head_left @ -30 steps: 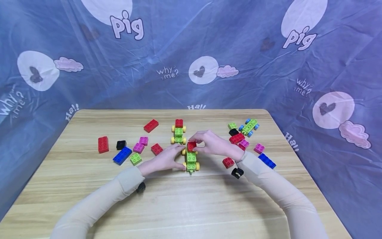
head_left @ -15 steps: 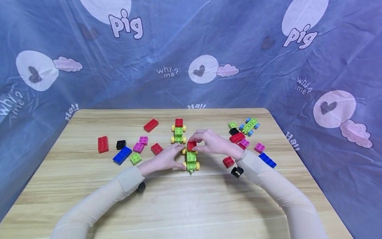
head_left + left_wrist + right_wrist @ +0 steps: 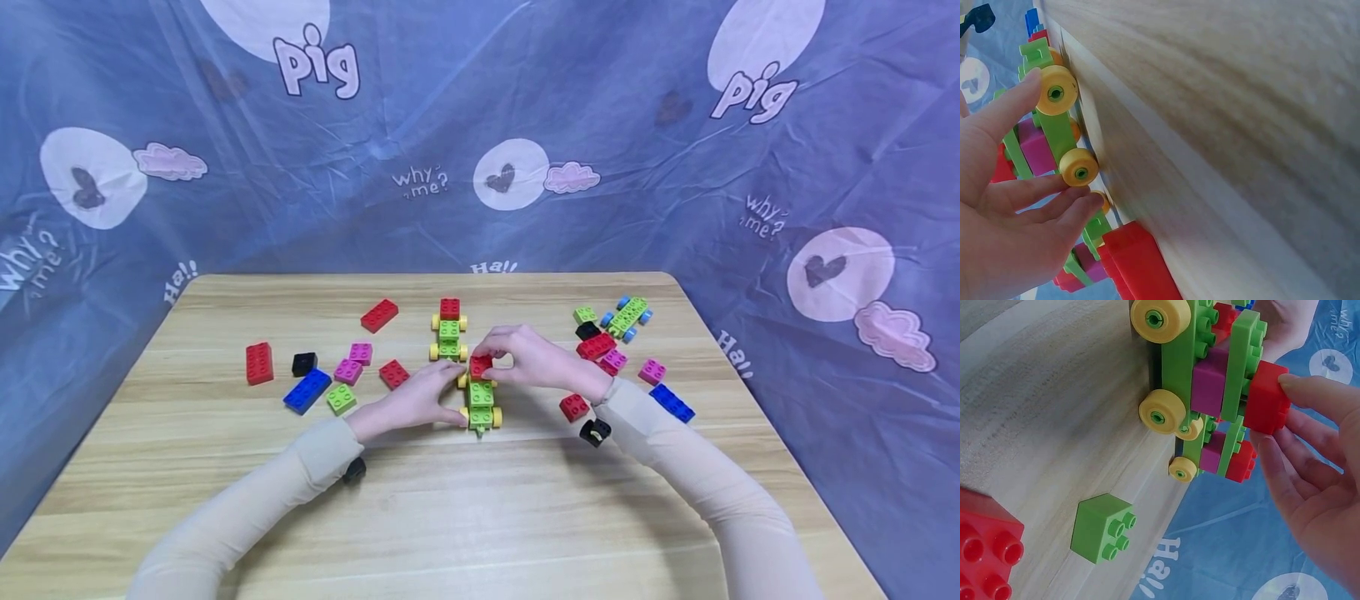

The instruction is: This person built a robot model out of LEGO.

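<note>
A toy car [image 3: 481, 417] with a green wheeled base and yellow wheels stands mid-table. On it the right wrist view shows a purple brick [image 3: 1211, 381], a green brick [image 3: 1239, 369] above that, and a red brick [image 3: 1265, 397] on top at the far end. My right hand [image 3: 532, 360] pinches this red brick between thumb and fingers. My left hand [image 3: 420, 398] holds the car from its left side, thumb at one yellow wheel [image 3: 1058, 90] and fingers at another [image 3: 1079, 167]. Just beyond stands a similar car [image 3: 449, 331], built up the same way.
Left on the table lie red bricks [image 3: 259, 363], a blue brick [image 3: 307, 391], a black piece [image 3: 304, 364], pink bricks [image 3: 348, 370] and a green brick [image 3: 341, 398]. At right are a blue-wheeled green base [image 3: 628, 317], a blue brick [image 3: 671, 402], red bricks [image 3: 574, 407] and a black piece [image 3: 596, 432].
</note>
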The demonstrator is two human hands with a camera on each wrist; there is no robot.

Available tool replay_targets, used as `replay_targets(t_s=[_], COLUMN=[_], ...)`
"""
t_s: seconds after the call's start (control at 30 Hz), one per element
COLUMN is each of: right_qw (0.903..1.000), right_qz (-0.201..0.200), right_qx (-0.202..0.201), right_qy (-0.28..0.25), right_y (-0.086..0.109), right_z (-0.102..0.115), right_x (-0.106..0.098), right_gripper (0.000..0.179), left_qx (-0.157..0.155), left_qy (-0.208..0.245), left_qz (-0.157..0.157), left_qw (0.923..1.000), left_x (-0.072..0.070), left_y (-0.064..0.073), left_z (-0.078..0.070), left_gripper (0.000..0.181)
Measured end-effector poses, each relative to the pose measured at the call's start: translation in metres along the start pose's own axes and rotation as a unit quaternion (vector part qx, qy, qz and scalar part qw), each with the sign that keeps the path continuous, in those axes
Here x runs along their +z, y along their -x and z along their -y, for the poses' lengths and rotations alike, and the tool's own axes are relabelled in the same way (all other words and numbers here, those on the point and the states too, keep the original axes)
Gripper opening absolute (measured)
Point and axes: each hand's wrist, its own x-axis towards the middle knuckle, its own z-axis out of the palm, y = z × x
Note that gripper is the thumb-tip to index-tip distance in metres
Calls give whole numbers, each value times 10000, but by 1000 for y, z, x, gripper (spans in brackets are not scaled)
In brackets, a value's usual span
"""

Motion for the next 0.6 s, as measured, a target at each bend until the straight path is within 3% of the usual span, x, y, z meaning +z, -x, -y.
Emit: replay_targets(t_s=[0.6], right_qw=[9996], right_qz=[197], right_qx=[210], right_qy=[-17], right_y=[-3], right_z=[5], right_x=[0], right_gripper=[25], left_qx=[2], left_qy=[28], left_qz=[21], left_qw=[10000], left_x=[0], left_y=[1], left_z=[0], left_gripper=[92])
